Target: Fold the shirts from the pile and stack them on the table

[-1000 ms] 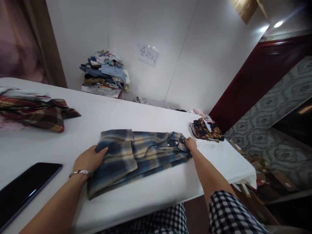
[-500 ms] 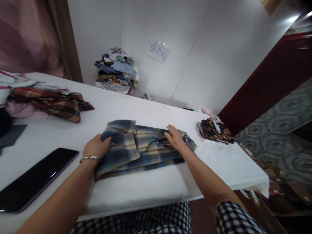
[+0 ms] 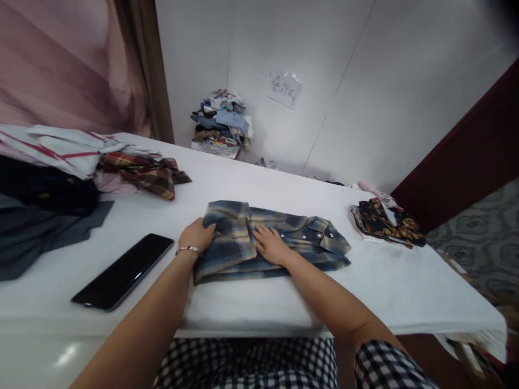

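Observation:
A blue, yellow and grey plaid shirt [image 3: 300, 224] lies lengthwise before me, its collar to the right and its hem end doubled over at the left. My left hand [image 3: 197, 236], with a silver bracelet at the wrist, grips the doubled left edge, thumb on top and the other fingers partly hidden. Flat on the cloth just right of the fold rests my right hand [image 3: 271, 246], fingers spread. White buttons show between it and the collar. Left of my left hand is a black phone [image 3: 124, 273].
A white-covered table [image 3: 259, 181] holds everything. Loose garments [image 3: 48, 189] heap up at the left, including a red plaid one [image 3: 141, 170]. Folded clothes [image 3: 387, 221] are stacked at the right. Another clothes pile [image 3: 223, 121] stands beyond the far edge, near a handwritten sign [image 3: 284, 88].
My right hand has slid left along the shirt, from near the collar to beside the fold. My left hand keeps its place on the fold. The view has turned left.

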Demonstrator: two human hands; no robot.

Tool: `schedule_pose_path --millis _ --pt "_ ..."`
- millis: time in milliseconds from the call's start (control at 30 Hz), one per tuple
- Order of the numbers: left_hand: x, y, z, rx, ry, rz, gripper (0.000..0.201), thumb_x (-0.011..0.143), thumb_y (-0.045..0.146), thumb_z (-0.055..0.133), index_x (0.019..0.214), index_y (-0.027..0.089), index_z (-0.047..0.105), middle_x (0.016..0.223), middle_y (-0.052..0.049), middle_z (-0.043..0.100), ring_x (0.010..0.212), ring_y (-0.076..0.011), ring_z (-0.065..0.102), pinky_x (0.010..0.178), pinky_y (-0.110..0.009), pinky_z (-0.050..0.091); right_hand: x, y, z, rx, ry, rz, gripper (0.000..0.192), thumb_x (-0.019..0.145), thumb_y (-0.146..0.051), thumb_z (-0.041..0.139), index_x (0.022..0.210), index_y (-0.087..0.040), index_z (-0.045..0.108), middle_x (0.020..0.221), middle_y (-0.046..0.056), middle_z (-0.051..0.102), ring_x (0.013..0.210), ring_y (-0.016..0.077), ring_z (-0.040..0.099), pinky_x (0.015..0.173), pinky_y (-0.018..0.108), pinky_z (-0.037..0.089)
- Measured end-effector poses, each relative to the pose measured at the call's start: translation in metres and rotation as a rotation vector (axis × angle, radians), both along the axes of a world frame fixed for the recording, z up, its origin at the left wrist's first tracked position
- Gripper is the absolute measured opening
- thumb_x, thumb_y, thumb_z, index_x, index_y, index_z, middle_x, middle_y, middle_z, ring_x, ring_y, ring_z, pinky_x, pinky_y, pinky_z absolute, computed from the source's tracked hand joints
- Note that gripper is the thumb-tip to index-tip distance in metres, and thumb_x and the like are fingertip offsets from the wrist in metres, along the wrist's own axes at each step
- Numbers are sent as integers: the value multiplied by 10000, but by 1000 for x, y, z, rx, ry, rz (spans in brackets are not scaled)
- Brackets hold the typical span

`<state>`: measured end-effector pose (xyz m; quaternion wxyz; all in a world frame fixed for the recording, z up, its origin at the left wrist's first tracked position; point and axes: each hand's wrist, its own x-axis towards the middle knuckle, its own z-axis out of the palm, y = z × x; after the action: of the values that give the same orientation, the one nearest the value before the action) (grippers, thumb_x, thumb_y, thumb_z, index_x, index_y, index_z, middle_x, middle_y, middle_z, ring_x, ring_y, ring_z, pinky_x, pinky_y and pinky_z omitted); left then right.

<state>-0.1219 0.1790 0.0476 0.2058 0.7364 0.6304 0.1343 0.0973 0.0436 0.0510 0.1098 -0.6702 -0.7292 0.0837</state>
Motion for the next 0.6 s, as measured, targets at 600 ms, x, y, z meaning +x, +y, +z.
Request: schedule_pose_path --millis 600 --pt "0 -2 27 -27 -207 39 364 750 472 583 887 152 688 979 -164 727 988 -323 671 840 -368 507 -57 -7 -11 87 365 71 550 854 -367 602 1357 -157 531 1464 150 470 1388 296 387 1160 486 260"
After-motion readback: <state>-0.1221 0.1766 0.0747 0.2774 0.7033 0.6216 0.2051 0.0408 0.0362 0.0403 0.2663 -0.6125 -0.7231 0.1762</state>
